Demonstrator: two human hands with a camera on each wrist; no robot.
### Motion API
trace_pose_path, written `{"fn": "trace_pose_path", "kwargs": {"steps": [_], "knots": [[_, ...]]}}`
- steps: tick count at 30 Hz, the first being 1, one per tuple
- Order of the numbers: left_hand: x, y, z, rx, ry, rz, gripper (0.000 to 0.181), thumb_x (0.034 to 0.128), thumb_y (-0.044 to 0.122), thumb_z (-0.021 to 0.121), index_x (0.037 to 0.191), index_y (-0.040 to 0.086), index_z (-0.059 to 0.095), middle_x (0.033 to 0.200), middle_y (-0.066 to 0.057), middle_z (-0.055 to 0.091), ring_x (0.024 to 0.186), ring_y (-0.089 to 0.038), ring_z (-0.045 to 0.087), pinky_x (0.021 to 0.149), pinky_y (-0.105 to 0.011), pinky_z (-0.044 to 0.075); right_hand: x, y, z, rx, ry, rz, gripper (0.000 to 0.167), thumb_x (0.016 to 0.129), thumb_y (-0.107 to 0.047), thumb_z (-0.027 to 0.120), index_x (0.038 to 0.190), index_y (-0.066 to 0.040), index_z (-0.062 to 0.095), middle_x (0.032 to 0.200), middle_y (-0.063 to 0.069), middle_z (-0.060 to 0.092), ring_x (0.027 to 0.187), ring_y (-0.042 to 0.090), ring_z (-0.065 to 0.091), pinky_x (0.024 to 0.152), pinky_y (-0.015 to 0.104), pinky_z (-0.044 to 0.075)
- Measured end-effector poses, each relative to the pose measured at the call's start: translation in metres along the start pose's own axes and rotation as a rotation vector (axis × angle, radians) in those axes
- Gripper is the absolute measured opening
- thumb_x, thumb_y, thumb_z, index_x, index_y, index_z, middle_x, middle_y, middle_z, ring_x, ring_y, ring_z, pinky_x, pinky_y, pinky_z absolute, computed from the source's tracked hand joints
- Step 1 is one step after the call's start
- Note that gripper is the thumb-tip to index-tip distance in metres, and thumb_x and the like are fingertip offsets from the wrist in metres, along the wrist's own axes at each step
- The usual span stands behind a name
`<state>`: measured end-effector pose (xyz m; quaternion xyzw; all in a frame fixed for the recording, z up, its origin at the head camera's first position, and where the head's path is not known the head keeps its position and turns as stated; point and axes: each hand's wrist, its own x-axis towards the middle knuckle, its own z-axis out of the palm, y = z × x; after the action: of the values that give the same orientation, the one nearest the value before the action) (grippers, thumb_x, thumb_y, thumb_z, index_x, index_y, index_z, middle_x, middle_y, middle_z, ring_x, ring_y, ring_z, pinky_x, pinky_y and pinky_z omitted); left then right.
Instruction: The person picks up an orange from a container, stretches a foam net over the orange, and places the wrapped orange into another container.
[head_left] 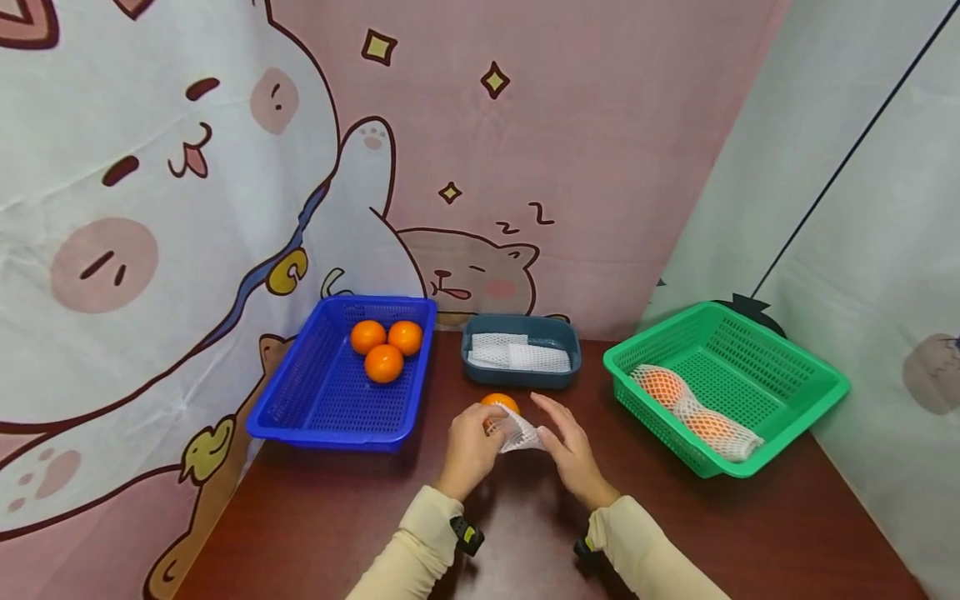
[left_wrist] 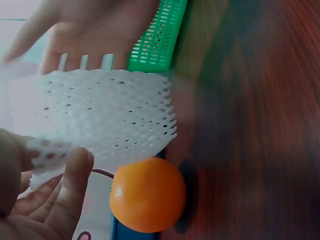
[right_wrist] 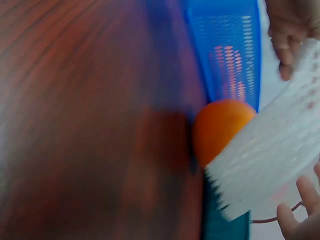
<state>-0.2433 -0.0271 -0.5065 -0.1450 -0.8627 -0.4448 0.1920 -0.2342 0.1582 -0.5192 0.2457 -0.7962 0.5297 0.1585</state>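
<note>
My left hand (head_left: 471,446) pinches one end of a white foam net sleeve (head_left: 520,435). In the left wrist view, the flattened sleeve (left_wrist: 105,112) stretches up from the left thumb and fingers. My right hand (head_left: 572,450) is beside the sleeve's other end, its fingers extended and spread; whether the thumb touches the mesh is hard to tell. An orange (head_left: 498,402) sits on the table just beyond the hands, partly hidden by the sleeve. From the right wrist, the sleeve (right_wrist: 272,150) overlaps one side of the orange (right_wrist: 217,125).
A blue basket (head_left: 262,425) with three oranges (head_left: 384,363) stands left. Behind the hands, a dark teal tray (head_left: 521,382) holds several foam net sleeves (head_left: 538,358). At right, a green basket (head_left: 795,417) contains two net-covered oranges (head_left: 662,386). A cartoon curtain (head_left: 600,150) hangs behind the table.
</note>
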Motion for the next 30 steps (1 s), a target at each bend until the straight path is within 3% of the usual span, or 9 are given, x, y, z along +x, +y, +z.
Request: {"fn": "trace_pose_path", "kwargs": {"steps": [5, 8, 11, 14, 19, 22, 24, 26, 30], "knots": [[-0.003, 0.004, 0.002, 0.118, -0.143, 0.078, 0.042, 0.0712, 0.001, 0.079, 0.111, 0.011, 0.071, 0.109, -0.004, 0.067, 0.098, -0.022, 0.065, 0.084, -0.039, 0.052, 0.004, -0.003, 0.009, -0.113, 0.072, 0.065, 0.064, 0.089, -0.020, 0.071, 0.146, -0.019, 0.043, 0.148, 0.007, 0.042, 0.135, 0.024, 0.037, 0.107, 0.054, 0.030], [-0.003, 0.006, 0.002, 0.154, -0.244, 0.115, 0.055, 0.0708, -0.002, 0.078, 0.123, 0.010, 0.067, 0.121, -0.005, 0.064, 0.107, -0.023, 0.062, 0.087, -0.041, 0.051, 0.006, -0.013, 0.014, -0.122, 0.071, 0.068, 0.069, 0.085, -0.022, 0.076, 0.145, -0.017, 0.044, 0.150, 0.009, 0.038, 0.136, 0.027, 0.035, 0.105, 0.060, 0.029], [-0.003, 0.007, 0.002, 0.175, -0.316, 0.139, 0.064, 0.0698, -0.003, 0.075, 0.131, 0.010, 0.062, 0.129, -0.006, 0.060, 0.113, -0.023, 0.060, 0.088, -0.042, 0.051, 0.007, -0.020, 0.018, -0.156, 0.057, 0.054, 0.065, 0.083, -0.016, 0.075, 0.142, -0.014, 0.047, 0.150, 0.009, 0.037, 0.136, 0.029, 0.035, 0.104, 0.060, 0.031], [-0.002, 0.009, 0.001, 0.129, -0.365, 0.136, 0.073, 0.0683, -0.003, 0.075, 0.137, 0.012, 0.056, 0.136, -0.005, 0.056, 0.118, -0.021, 0.056, 0.093, -0.041, 0.049, 0.008, -0.019, 0.019, -0.219, 0.069, 0.006, 0.059, 0.078, 0.000, 0.068, 0.133, -0.008, 0.050, 0.147, 0.011, 0.040, 0.133, 0.030, 0.039, 0.102, 0.056, 0.036], [-0.001, 0.009, -0.001, -0.121, -0.430, 0.068, 0.086, 0.0665, -0.009, 0.070, 0.146, 0.013, 0.046, 0.144, -0.003, 0.049, 0.118, -0.019, 0.053, 0.095, -0.033, 0.046, 0.007, -0.004, 0.010, -0.248, 0.117, -0.110, 0.043, 0.066, 0.021, 0.056, 0.099, -0.007, 0.060, 0.130, 0.012, 0.054, 0.116, 0.029, 0.054, 0.087, 0.033, 0.047], [-0.002, 0.009, -0.002, -0.336, -0.476, -0.005, 0.087, 0.0688, -0.013, 0.069, 0.147, 0.013, 0.043, 0.135, -0.010, 0.055, 0.091, -0.017, 0.061, 0.075, -0.029, 0.053, 0.007, 0.004, 0.004, -0.158, 0.080, -0.104, 0.043, 0.068, 0.025, 0.055, 0.087, -0.012, 0.067, 0.130, 0.013, 0.057, 0.114, 0.031, 0.057, 0.084, 0.020, 0.044], [-0.003, 0.009, -0.002, -0.482, -0.508, -0.056, 0.087, 0.0713, -0.014, 0.070, 0.148, 0.015, 0.042, 0.124, -0.015, 0.059, 0.072, -0.015, 0.060, 0.060, -0.028, 0.054, 0.007, 0.006, 0.000, -0.031, 0.019, -0.056, 0.039, 0.074, 0.024, 0.059, 0.092, -0.009, 0.069, 0.135, 0.015, 0.055, 0.121, 0.032, 0.053, 0.095, 0.018, 0.039], [-0.004, 0.009, -0.001, -0.616, -0.537, -0.101, 0.087, 0.0741, -0.013, 0.071, 0.150, 0.017, 0.039, 0.113, -0.017, 0.061, 0.059, -0.014, 0.058, 0.051, -0.028, 0.053, 0.007, 0.006, -0.003, 0.123, -0.040, 0.039, 0.032, 0.080, 0.018, 0.062, 0.103, -0.003, 0.067, 0.137, 0.020, 0.051, 0.122, 0.031, 0.052, 0.095, 0.019, 0.041], [-0.006, 0.006, 0.001, -0.781, -0.542, -0.130, 0.087, 0.0775, -0.012, 0.072, 0.151, 0.016, 0.036, 0.113, -0.023, 0.059, 0.063, -0.014, 0.061, 0.053, -0.027, 0.053, 0.006, -0.002, -0.007, 0.363, -0.132, 0.188, 0.046, 0.083, 0.012, 0.067, 0.125, 0.009, 0.050, 0.131, 0.029, 0.046, 0.107, 0.029, 0.054, 0.083, 0.026, 0.051]]}}
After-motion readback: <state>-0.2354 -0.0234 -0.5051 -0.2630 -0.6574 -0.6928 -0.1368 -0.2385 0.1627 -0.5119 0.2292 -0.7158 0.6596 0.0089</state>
